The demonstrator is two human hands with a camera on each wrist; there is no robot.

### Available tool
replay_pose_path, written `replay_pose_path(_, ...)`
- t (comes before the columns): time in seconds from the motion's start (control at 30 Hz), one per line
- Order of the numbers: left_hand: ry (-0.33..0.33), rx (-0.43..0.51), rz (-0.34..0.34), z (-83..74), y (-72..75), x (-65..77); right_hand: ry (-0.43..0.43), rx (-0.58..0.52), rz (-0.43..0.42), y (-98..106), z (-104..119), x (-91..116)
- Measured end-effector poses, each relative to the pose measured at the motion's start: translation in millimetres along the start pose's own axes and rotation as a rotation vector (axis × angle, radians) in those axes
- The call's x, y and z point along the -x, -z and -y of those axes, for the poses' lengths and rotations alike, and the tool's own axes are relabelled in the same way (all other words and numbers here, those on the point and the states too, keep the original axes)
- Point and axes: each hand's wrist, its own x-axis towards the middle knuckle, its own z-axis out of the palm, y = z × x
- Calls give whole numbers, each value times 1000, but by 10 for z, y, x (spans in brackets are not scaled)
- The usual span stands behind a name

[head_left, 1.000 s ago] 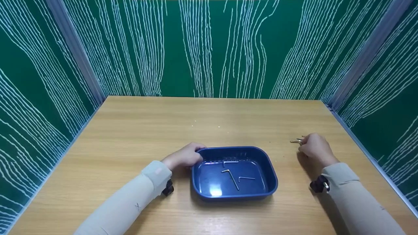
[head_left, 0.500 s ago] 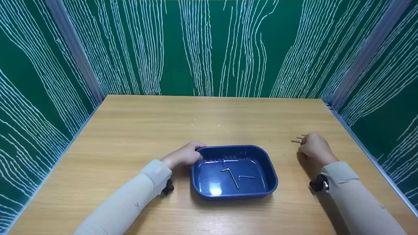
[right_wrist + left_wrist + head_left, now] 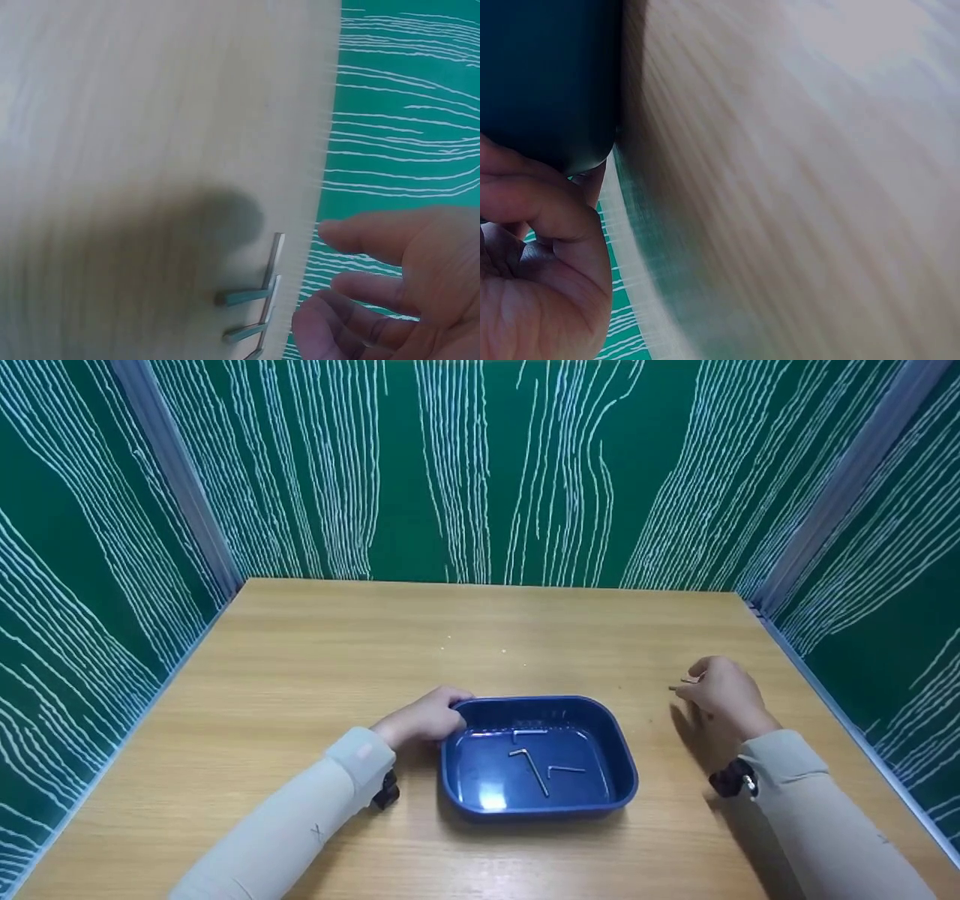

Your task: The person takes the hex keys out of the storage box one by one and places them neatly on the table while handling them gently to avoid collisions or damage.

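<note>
A blue rectangular plastic tray (image 3: 538, 813) stands at the front middle, three L-shaped hex keys (image 3: 534, 772) lying loose inside it. My left hand (image 3: 429, 718) grips the tray's far left corner, thumb over the rim; curled fingers show against the tray's outer wall in the left wrist view. Off to the right, my right hand (image 3: 724, 694) hovers low over several more hex keys (image 3: 274, 259) on the table. Its thumb and fingertips (image 3: 341, 234) are apart, with nothing between them in the right wrist view. In the head view the hand hides most of those keys.
The wooden table (image 3: 337, 637) is bounded by green panels (image 3: 405, 472) with white wavy lines at the back and sides. Tiny pale specks (image 3: 503, 651) dot the wood beyond the tray.
My right hand has lifted a little off the table and its fingers have spread, its shadow now separating below it. The left hand, the tray and the keys in it stay put.
</note>
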Motion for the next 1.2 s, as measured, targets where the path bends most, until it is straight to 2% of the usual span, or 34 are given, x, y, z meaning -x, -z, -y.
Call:
replay_pose_path(0.4,4,-26,-8,-4,13,10,77,55,-55,78,135,6)
replay_pose_path(1.2,3,-31,6,-7,1,-4,167,47,-82,94,514,159)
